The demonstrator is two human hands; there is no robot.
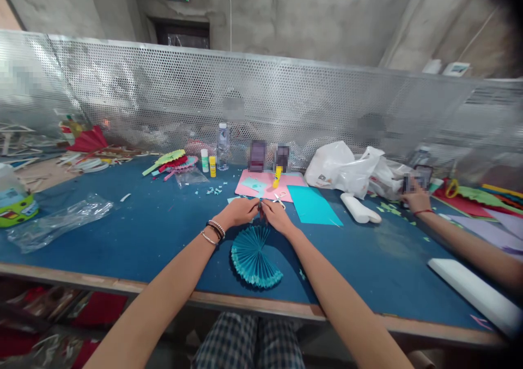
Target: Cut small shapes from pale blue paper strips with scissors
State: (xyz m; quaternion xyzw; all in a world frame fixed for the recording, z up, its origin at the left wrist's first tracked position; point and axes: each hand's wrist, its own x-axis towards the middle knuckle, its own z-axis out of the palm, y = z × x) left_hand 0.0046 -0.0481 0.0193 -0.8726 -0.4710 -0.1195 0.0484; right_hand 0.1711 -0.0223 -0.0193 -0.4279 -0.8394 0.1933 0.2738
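Observation:
A pleated teal paper fan lies partly spread on the blue table, just below my two hands. My left hand and my right hand meet above it, fingertips pinched close together. Something small and dark seems to be between the fingers, too small to name. Scissors with pale handles lie right beyond my hands, at the edge of a pink sheet. On that sheet stands a yellow glue stick. To the right of it rests a flat turquoise paper sheet.
Two glue sticks and a water bottle stand at the back, near folded colourful fans. White plastic bags sit along the perforated metal screen. At right, another person's hand touches a phone.

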